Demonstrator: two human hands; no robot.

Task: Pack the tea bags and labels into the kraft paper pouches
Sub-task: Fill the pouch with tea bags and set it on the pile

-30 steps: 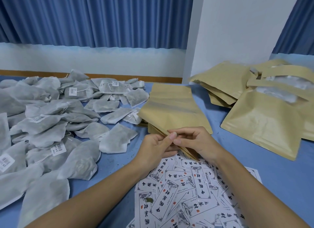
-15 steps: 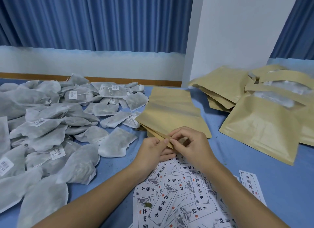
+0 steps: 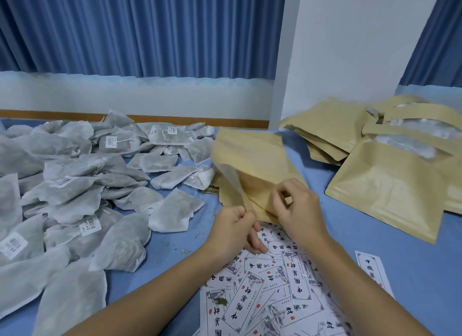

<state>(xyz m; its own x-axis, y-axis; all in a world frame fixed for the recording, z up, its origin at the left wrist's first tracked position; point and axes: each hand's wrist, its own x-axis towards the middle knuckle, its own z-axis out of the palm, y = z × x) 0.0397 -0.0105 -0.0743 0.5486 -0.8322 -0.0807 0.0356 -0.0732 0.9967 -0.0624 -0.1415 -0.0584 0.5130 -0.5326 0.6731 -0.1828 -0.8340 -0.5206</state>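
A kraft paper pouch (image 3: 255, 160) is lifted at the table's middle, its mouth toward me and pulled apart. My left hand (image 3: 233, 231) pinches the near left lip of the mouth. My right hand (image 3: 297, 210) pinches the right lip. Under the pouch lies a flat stack of kraft pouches (image 3: 215, 188). Grey-white tea bags (image 3: 75, 185), several with barcode tags, cover the table's left half. Printed paper labels (image 3: 270, 290) lie in a loose pile below my hands.
More kraft pouches (image 3: 385, 185), some with clear windows showing white contents, are heaped at the right. One label (image 3: 372, 270) lies apart on the blue tabletop (image 3: 350, 235). A white pillar (image 3: 350, 48) and blue curtains stand behind the table.
Both hands have pulled the top pouch up off the stack and spread its mouth apart. The camera has tilted slightly, so the table sits lower in view.
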